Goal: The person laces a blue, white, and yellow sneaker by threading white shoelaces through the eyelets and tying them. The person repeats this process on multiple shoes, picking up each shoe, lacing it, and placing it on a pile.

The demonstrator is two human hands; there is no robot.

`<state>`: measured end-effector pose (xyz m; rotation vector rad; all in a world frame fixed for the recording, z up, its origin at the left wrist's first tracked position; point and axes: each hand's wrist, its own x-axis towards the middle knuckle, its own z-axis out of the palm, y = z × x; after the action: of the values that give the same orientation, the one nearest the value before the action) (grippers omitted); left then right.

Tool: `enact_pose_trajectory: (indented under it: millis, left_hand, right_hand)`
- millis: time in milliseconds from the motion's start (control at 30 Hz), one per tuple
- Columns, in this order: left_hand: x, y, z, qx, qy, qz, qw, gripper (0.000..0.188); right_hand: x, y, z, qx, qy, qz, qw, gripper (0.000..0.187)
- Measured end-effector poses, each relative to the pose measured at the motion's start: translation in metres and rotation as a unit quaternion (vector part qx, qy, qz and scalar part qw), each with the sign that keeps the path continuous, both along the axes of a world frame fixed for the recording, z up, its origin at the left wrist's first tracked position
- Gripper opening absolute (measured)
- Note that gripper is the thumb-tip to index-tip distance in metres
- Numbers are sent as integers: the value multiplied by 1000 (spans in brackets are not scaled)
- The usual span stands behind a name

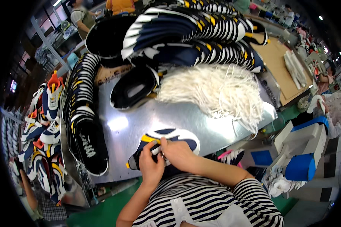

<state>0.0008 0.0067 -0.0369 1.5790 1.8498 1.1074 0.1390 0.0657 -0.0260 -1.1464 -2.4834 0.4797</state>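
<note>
Close to my body, at the near edge of the metal table [140, 117], lies a navy, white and yellow shoe upper [187, 137] with its white-banded toe to the right. My left hand [151, 164] is closed on the edge of its opening, fingers bent. From the other side my right hand [176, 153] reaches over the upper, fingers curled and pinched together beside the left fingertips. Whatever sits between the right fingertips is too small to make out. Beyond the hands spreads a large heap of white shoelaces [212, 89].
Nested shoe uppers form a long row [83, 90] along the left edge and tall stacks [193, 28] at the back. A single dark upper [134, 89] lies beside the laces. Finished-looking shoes [51, 130] hang at left. A white and blue machine [291, 151] stands at right.
</note>
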Motion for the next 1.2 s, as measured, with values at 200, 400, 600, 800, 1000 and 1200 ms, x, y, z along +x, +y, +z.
enact_pose_trajectory:
  millis: [200, 400, 600, 800, 1000, 1200]
  left_hand:
    - [-10, 17, -8, -40, -208, 24, 977, 42]
    - [-25, 29, -26, -55, -305, -6, 951, 41]
    - [-30, -8, 54, -26, 60, -154, 986, 52]
    - [2, 11, 31, 44, 206, -177, 961, 29]
    - [2, 27, 21, 64, 137, -143, 978, 21]
    - [-3, 21, 28, 137, 143, -142, 970, 17]
  right_hand:
    - [52, -5, 34, -48, 106, -83, 990, 18]
    - [46, 8, -20, -25, 150, -155, 976, 18]
    - [73, -3, -14, -145, 254, -186, 938, 20]
    - [57, -22, -8, -124, 118, -143, 975, 18]
    - [72, -50, -4, -107, 99, 110, 983, 11]
    - [76, -48, 1, -201, 263, -160, 930, 12]
